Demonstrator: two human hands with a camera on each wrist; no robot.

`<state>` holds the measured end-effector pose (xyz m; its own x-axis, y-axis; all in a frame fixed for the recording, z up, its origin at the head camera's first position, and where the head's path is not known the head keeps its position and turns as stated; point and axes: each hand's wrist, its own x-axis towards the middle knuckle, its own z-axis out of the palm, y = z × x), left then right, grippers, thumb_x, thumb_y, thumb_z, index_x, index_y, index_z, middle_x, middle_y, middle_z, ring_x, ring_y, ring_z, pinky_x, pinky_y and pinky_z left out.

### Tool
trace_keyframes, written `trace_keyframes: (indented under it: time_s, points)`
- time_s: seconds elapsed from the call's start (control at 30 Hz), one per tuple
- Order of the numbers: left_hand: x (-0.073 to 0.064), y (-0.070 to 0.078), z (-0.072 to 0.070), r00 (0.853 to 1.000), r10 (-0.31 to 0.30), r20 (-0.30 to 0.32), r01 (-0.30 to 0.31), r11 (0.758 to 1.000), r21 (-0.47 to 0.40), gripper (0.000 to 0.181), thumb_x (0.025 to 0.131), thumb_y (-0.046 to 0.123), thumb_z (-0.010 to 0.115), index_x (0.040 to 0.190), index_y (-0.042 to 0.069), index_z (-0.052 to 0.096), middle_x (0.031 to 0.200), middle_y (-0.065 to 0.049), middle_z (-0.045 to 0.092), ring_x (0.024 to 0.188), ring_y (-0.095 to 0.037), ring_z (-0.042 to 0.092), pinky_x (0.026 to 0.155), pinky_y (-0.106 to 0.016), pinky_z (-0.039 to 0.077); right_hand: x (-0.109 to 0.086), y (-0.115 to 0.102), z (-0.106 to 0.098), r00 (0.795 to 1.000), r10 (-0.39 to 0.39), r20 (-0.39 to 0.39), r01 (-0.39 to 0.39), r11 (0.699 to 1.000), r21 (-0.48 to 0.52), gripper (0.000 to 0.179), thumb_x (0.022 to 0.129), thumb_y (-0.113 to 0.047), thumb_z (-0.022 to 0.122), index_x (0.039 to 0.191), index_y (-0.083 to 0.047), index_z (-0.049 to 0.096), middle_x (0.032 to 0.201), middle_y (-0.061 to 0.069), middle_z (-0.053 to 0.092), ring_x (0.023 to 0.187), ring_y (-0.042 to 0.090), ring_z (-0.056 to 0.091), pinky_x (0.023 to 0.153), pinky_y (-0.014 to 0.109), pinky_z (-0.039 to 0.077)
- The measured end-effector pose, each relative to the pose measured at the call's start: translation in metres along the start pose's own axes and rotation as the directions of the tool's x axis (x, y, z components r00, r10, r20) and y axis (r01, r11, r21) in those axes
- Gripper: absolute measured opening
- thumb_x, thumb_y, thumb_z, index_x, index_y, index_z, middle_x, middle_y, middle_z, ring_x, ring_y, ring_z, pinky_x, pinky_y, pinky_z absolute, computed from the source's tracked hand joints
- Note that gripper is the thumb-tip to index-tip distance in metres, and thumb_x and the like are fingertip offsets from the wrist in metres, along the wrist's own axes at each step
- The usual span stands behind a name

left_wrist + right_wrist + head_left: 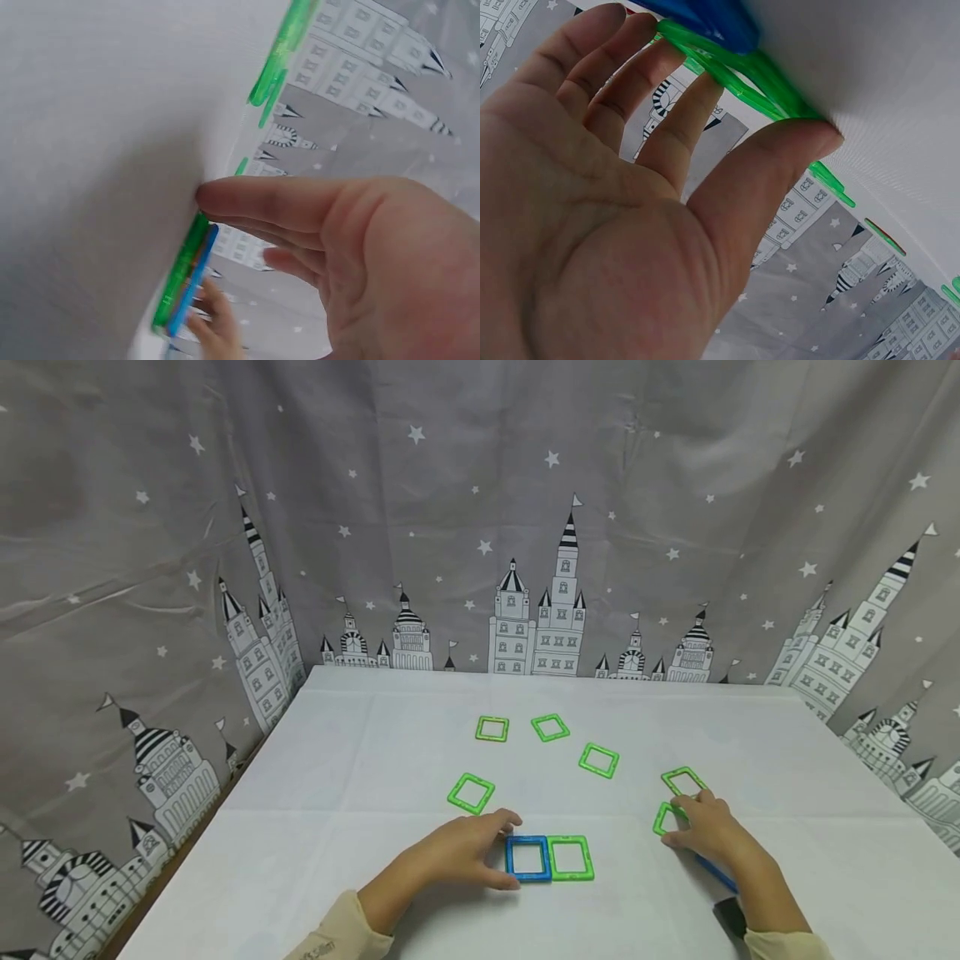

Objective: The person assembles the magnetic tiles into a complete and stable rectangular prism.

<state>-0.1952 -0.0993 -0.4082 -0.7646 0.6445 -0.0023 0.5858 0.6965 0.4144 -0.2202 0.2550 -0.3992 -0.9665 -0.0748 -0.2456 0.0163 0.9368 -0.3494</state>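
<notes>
White-covered desk [300, 827], green square frames [457, 786] scattered centre to right, blue frame [530, 877] touching another green frame [572, 876] lower centre, half-hidden blue piece [716, 873] lower right

Shiny plastic against matt fabric.
Smooth, glossy plastic is seen in the green square frames [572, 876], with light let through where they are viewed edge-on, and in the blue square frame [529, 877]. The white tablecloth [360, 752] beneath is matt, finely woven and lightly creased. Along its far edge the grey curtain [450, 460] is shown as wrinkled cloth, faintly sheened; the cream sleeves [345, 927] are of matt cloth.
</notes>
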Motion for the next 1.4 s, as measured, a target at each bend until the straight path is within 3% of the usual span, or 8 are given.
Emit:
trace_keyframes:
  time_s: [0.07, 0.2, 0.33, 0.5, 0.63, 0.77, 1.03, 1.4]
  points:
    - [0.002, 0.005, 0.004, 0.999, 0.02, -0.033, -0.016, 0.993, 0.113, 0.075, 0.074, 0.052, 0.075, 0.131, 0.012, 0.047, 0.117, -0.002, 0.064, 0.101, -0.013, 0.063, 0.083, -0.029, 0.052, 0.0, 0.0, 0.0, 1.0, 0.001, -0.001, -0.001, 1.0, 0.001, 0.074, 0.078, -0.038, 0.073, 0.133, 0.005, 0.047, 0.132, 0.042, 0.031, 0.121, 0.057, 0.032, 0.091, 0.069, 0.036]
    - [0.007, 0.014, 0.014, 0.995, 0.048, -0.092, -0.016, 0.947, 0.321, 0.079, 0.073, 0.062, 0.07, 0.133, 0.014, 0.05, 0.107, 0.002, 0.059, 0.083, -0.007, 0.057, 0.059, -0.021, 0.046, 0.0, 0.0, 0.0, 1.0, -0.012, -0.006, 0.012, 1.0, 0.0, 0.074, 0.079, -0.037, 0.073, 0.132, 0.006, 0.047, 0.13, 0.042, 0.032, 0.12, 0.057, 0.033, 0.091, 0.068, 0.037]
    - [0.011, 0.019, 0.019, 0.991, 0.048, -0.125, 0.008, 0.91, 0.414, 0.07, 0.074, 0.064, 0.067, 0.125, 0.016, 0.058, 0.097, 0.005, 0.054, 0.075, -0.004, 0.047, 0.05, -0.018, 0.033, -0.002, -0.003, 0.002, 0.998, -0.05, -0.042, 0.049, 0.998, -0.031, 0.072, 0.079, -0.036, 0.073, 0.131, 0.006, 0.048, 0.128, 0.04, 0.036, 0.117, 0.055, 0.036, 0.09, 0.066, 0.039]
    - [0.01, 0.019, 0.02, 0.991, 0.03, -0.128, 0.029, 0.902, 0.43, 0.057, 0.074, 0.061, 0.069, 0.107, 0.015, 0.065, 0.091, 0.005, 0.051, 0.072, -0.004, 0.042, 0.049, -0.018, 0.03, -0.006, -0.029, 0.015, 0.967, -0.225, -0.121, 0.218, 0.974, -0.07, 0.063, 0.078, -0.034, 0.074, 0.126, 0.002, 0.055, 0.12, 0.027, 0.051, 0.112, 0.045, 0.047, 0.092, 0.06, 0.042]
    - [0.01, 0.02, 0.019, 0.991, 0.031, -0.131, 0.03, 0.899, 0.437, 0.054, 0.074, 0.06, 0.068, 0.102, 0.014, 0.065, 0.089, 0.005, 0.05, 0.07, -0.004, 0.04, 0.048, -0.018, 0.029, -0.008, -0.057, 0.029, 0.903, -0.426, -0.051, 0.427, 0.904, 0.001, 0.06, 0.079, -0.038, 0.073, 0.126, -0.005, 0.058, 0.12, 0.018, 0.054, 0.11, 0.035, 0.05, 0.092, 0.054, 0.043]
    - [0.011, 0.02, 0.018, 0.992, 0.025, -0.12, 0.032, 0.891, 0.453, 0.056, 0.074, 0.062, 0.068, 0.101, 0.013, 0.065, 0.087, 0.004, 0.05, 0.07, -0.005, 0.04, 0.049, -0.018, 0.03, -0.011, -0.074, 0.038, 0.862, -0.506, 0.006, 0.506, 0.862, 0.011, 0.06, 0.075, -0.039, 0.075, 0.126, -0.011, 0.06, 0.121, 0.016, 0.053, 0.11, 0.033, 0.049, 0.09, 0.053, 0.044]
    - [0.012, 0.022, 0.018, 0.991, 0.034, -0.131, 0.034, 0.875, 0.483, 0.057, 0.071, 0.064, 0.069, 0.097, 0.013, 0.063, 0.083, 0.005, 0.046, 0.068, -0.005, 0.039, 0.048, -0.019, 0.032, -0.019, -0.085, 0.047, 0.861, -0.509, -0.02, 0.503, 0.856, -0.12, 0.049, 0.071, -0.032, 0.079, 0.115, -0.016, 0.067, 0.109, 0.005, 0.056, 0.099, 0.022, 0.049, 0.084, 0.045, 0.045]
    - [0.012, 0.017, 0.018, 0.979, 0.005, -0.205, 0.069, 0.933, 0.354, 0.056, 0.069, 0.057, 0.071, 0.099, 0.011, 0.061, 0.083, 0.005, 0.049, 0.066, -0.004, 0.041, 0.051, -0.019, 0.037, -0.021, -0.09, 0.048, 0.887, -0.459, -0.044, 0.451, 0.884, -0.125, 0.049, 0.068, -0.028, 0.082, 0.112, -0.015, 0.068, 0.104, 0.005, 0.057, 0.094, 0.021, 0.049, 0.082, 0.044, 0.045]
